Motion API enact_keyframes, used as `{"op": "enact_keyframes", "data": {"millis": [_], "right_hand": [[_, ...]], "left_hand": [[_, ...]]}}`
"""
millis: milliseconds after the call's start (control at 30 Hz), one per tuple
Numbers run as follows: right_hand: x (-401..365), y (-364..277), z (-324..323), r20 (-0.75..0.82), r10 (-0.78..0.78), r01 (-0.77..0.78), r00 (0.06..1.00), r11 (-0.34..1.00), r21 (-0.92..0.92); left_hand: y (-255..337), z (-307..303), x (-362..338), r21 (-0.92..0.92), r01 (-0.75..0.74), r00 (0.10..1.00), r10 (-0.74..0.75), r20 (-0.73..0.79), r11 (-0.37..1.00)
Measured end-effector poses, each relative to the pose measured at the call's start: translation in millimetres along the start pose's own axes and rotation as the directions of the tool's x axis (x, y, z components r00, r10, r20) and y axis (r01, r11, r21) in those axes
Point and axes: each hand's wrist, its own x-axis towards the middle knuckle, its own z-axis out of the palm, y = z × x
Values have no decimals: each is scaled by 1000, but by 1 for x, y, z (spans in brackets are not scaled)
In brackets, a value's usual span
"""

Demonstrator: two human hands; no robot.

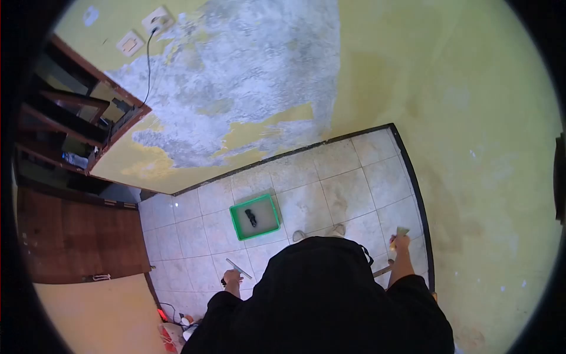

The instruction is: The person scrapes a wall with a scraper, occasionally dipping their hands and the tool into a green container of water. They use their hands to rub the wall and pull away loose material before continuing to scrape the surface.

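My left hand (232,277) is closed around the handle of a wide-bladed scraper (239,269), whose long pale blade sits crosswise beyond my fingers. On the other side, my right hand (401,242) grips a putty knife (403,230) with its broad blade pointing away from me. Both tools are above the tiled floor, apart from the wall. Ahead and between the hands, a green tray (234,225) on the floor holds a greyish filling. A black object (251,218) lies in it; its kind is too small to tell.
The yellow wall ahead (268,138) has a large whitish, patchy area. A cable hangs from a socket (158,21) beside a switch (130,43). A brown door (82,236) stands left. A stick-like wooden piece (382,271) is beside my right arm. Assorted items (177,330) lie at lower left.
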Motion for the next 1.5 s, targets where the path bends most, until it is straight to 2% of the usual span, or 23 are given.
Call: {"op": "enact_keyframes", "data": {"millis": [67, 100, 133, 267, 367, 500, 600, 667, 700, 800, 833, 900, 1033, 1067, 1100, 1167, 1200, 1233, 1267, 1300, 1333, 1400, 1500], "right_hand": [[-27, -14, 4, -205, 368, -314, 907, 914, 256], [-75, 43, 57, -192, 392, -382, 900, 920, 91], [-27, 115, 30, -174, 407, -435, 897, 884, -170], [-108, 105, 37, -48, 321, -294, 946, 784, -547], [-135, 100, 31, 0, 248, -187, 969, 729, -659], [-145, 76, 18, -6, 215, -169, 977, 749, -641], [-130, 56, 15, -17, 251, -230, 968, 852, -470], [-100, 41, 17, -114, 420, -435, 900, 872, -222], [-87, 19, 24, -109, 412, -426, 905, 871, -245], [-48, -58, 68, -23, 145, -141, 989, 899, -415], [-38, -84, 87, -12, 142, -134, 990, 892, -431], [-34, -119, 117, 62, -143, 155, 988, 928, -338], [-3, -147, 123, 155, -65, 131, 986, 872, -472], [23, -128, 97, 168, -71, 155, 983, 808, -568], [54, -116, 62, 144, 177, -40, 974, 753, -657], [35, -100, 7, -24, 236, -159, 972, 575, -802], [21, -98, -25, -122, 279, -249, 952, 481, -840], [13, -99, -56, -149, 308, -271, 940, 404, -873], [11, -101, -84, -162, 329, -274, 930, 330, -903], [12, -96, -113, -179, 355, -281, 918, 261, -924], [13, -101, -127, -182, 367, -271, 912, 208, -940], [27, -113, -137, -174, 368, -235, 913, 128, -964], [90, -136, -99, -71, 304, -87, 950, 40, -995]], "left_hand": [[-4, 33, -24, -140, 16, 997, -28, -79, 990], [-9, -41, 0, -136, 14, 994, -29, -106, 991], [-17, -38, 3, -186, -14, 990, -12, -138, 982], [-52, -33, 44, -285, -65, 980, 7, -200, 956], [-82, -40, 52, -329, 15, 993, -53, -104, 944], [-95, -36, 49, -410, 190, 978, -207, 3, 892], [-66, -19, 41, -408, 191, 982, -175, 79, 892], [-35, -11, 63, -373, 80, 996, -60, 64, 924], [-17, -9, 81, -357, 11, 999, 8, 49, 934], [76, -6, 90, -239, -349, 935, 321, -150, 906], [112, -13, 74, -218, -394, 919, 373, -131, 893], [163, -20, 65, -96, -480, 875, 467, -132, 872], [206, 1, 1, -126, -568, 805, 516, -292, 814], [192, 9, 3, -119, -529, 831, 485, -274, 840], [172, 15, 6, -107, -489, 855, 452, -254, 866], [102, 32, 7, 150, -366, 891, 393, -228, 918], [58, 41, 4, 226, -243, 959, 269, -89, 943], [-2, 57, 7, 156, -34, 999, 39, -32, 987], [-7, 68, -55, -57, 212, 977, -210, 31, 976], [-54, 74, -65, 191, -28, 982, -8, 186, 981], [-95, 91, -91, -60, 100, 945, -76, 319, 993], [-112, 110, -139, -280, 677, 725, -553, 411, 680], [-91, 170, -182, -400, 638, 767, -505, 395, 657]]}}
